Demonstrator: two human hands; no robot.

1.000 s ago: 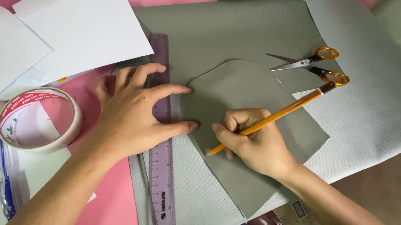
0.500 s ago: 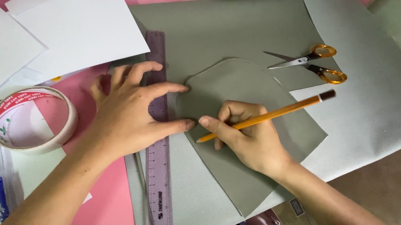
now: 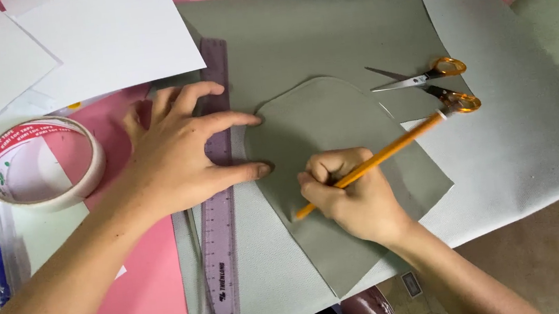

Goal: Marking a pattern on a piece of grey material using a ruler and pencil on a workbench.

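- the left hand [image 3: 182, 157] lies flat and open, fingers spread, pressing on the purple ruler [image 3: 219, 205] and reaching over it so the index and middle fingertips rest on the left edge of the grey cut-out piece [image 3: 343, 171].
- the right hand [image 3: 349, 198] is closed around a yellow pencil [image 3: 377, 160] in a writing grip — its tip points down-left and meets the cut-out near that piece's left edge, just right of the ruler.
- the pencil's long axis runs from lower left, at the tip, to upper right, where its end nearly reaches the orange-handled scissors [image 3: 434, 82].
- the ruler runs near-vertical in the view, away from the person, so the pencil crosses its line at a slant; tip and ruler edge look close but apart, though the fingers partly hide that gap.
- the cut-out, rounded at its far end, lies on a larger grey sheet [image 3: 321, 28] between the two hands — the right hand rests on it, the left only touches its edge.
- a roll of white tape [image 3: 41, 165] sits well left of the left hand, on the pink table [image 3: 133, 283], with white paper [image 3: 108, 36] beyond.
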